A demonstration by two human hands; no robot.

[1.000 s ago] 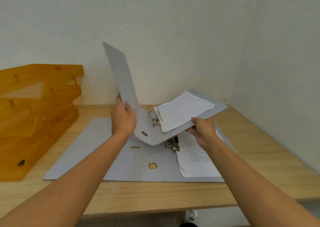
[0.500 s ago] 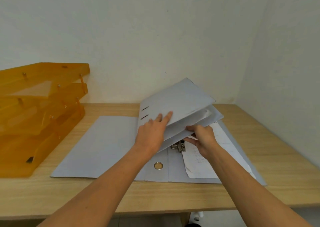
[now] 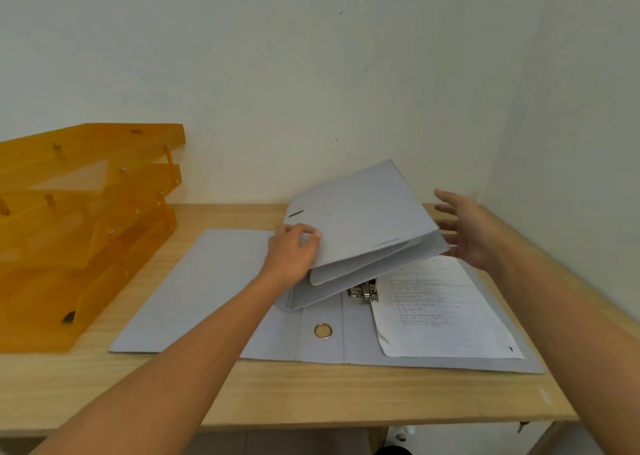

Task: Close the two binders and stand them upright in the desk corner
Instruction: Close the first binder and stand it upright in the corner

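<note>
A grey binder (image 3: 360,219), closed, is tilted above the desk with its far edge raised. My left hand (image 3: 292,253) grips its near left edge by the spine. My right hand (image 3: 465,231) is off it, fingers spread, just beside its right open edge. Under it a second grey binder (image 3: 207,291) lies flat and open on the desk, with its metal clip (image 3: 363,291), a ring hole (image 3: 323,330) in the spine and a printed sheet (image 3: 440,309) on its right half.
An orange stacked letter tray (image 3: 76,232) fills the desk's left side. The wooden desk (image 3: 346,399) meets two white walls; the corner (image 3: 481,198) lies at the far right, behind my right hand. The desk's front edge runs close below the open binder.
The upper binder's cover came down and the binder is shut. My left hand slid to its spine edge. My right hand let go and moved out to the right, fingers open.
</note>
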